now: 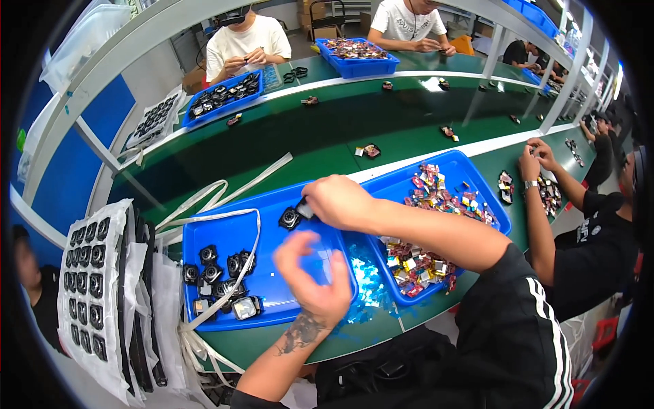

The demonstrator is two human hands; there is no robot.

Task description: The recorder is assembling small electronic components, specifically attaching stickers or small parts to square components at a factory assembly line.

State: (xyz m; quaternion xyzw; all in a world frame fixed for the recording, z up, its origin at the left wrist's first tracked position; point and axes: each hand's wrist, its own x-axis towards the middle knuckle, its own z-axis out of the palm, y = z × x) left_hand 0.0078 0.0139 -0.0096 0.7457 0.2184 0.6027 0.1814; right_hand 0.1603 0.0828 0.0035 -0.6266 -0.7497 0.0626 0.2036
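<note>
My right hand [338, 201] is over the far right part of a blue tray [272, 313], its fingers closed on a small black casing [306, 208] with a greyish face. Touching or just beside that piece is another black casing [289, 219] with a round ring; I cannot tell whether it is also held. My left hand [310, 279] hovers above the tray's near right part, slightly blurred, thumb and fingers apart with nothing between them. At the tray's left lie several black watch-like casings [212, 273], one showing a pale square face [246, 307].
A second blue tray [501, 204] holds red circuit boards [415, 273]. Blue film scraps [368, 279] lie between the trays. White straps [255, 235] cross the left tray. Stacked casing trays [85, 286] stand left. Boards [368, 150] lie on the green belt [320, 126]. A co-worker [593, 238] sits right.
</note>
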